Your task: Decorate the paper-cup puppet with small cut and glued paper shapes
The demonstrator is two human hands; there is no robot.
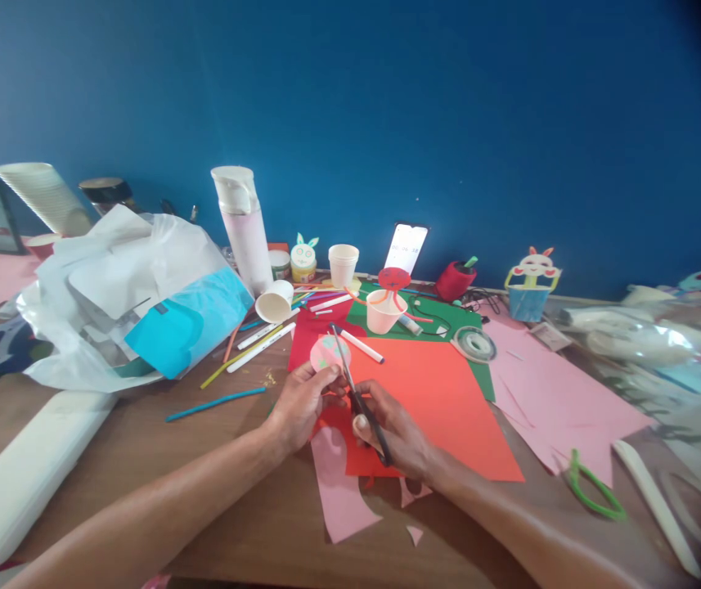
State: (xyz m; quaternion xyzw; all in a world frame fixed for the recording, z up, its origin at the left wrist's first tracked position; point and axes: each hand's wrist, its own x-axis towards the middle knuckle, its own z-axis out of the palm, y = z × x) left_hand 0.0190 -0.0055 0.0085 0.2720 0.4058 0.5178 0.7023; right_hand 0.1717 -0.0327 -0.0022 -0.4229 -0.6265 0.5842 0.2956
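My left hand (302, 402) pinches a round pink paper disc (324, 350) with green marks on it. In my right hand (400, 432) is a pair of scissors (375, 427) with dark handles, blades pointing up and away from me. The blades lie at the right edge of the disc; whether they are biting into it I cannot tell. Beneath both hands are an orange paper sheet (448, 409) and a pink paper scrap (338, 491) with curved cut edges. A marker (362, 347) lies just beyond the scissors.
A paper cup (385, 313) with a red paper face stands ahead, before a lit phone (410, 245). Left are a bulky plastic bag (92, 303), a tall bottle (244, 245) and a blue pipe cleaner (215, 404). Right are a tape roll (474, 344) and pink paper (564, 384).
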